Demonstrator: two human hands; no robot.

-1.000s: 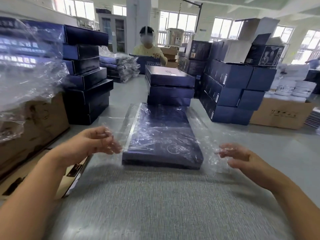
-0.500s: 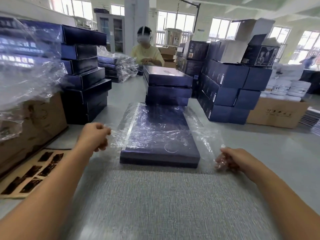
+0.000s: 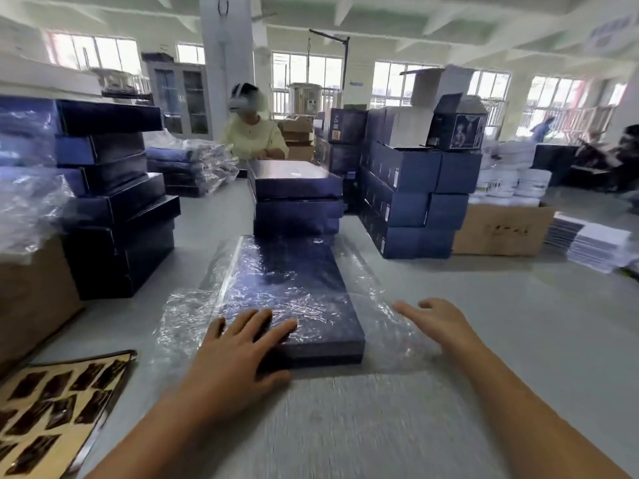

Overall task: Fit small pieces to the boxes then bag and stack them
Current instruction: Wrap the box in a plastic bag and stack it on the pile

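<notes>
A flat dark blue box (image 3: 294, 292) lies lengthwise on the grey table inside a clear plastic bag (image 3: 377, 305) whose loose edges spread out on both sides. My left hand (image 3: 242, 344) rests flat on the box's near left corner, fingers straight and spread. To the right of the box my right hand (image 3: 432, 319) lies with fingers extended over the loose plastic; it grips nothing. Behind the bagged box stands a stack of three similar blue boxes (image 3: 295, 198).
A tall stack of dark boxes (image 3: 114, 202) and a cardboard carton (image 3: 31, 299) stand at left. A tan sheet with dark cut-out pieces (image 3: 58, 406) lies near left. Blue cartons (image 3: 408, 188) pile up at right. A person (image 3: 254, 133) works beyond the table.
Both hands let go of the bag's edges. My left hand moved right onto the box's top; my right hand opened out over the plastic. The camera tilted up.
</notes>
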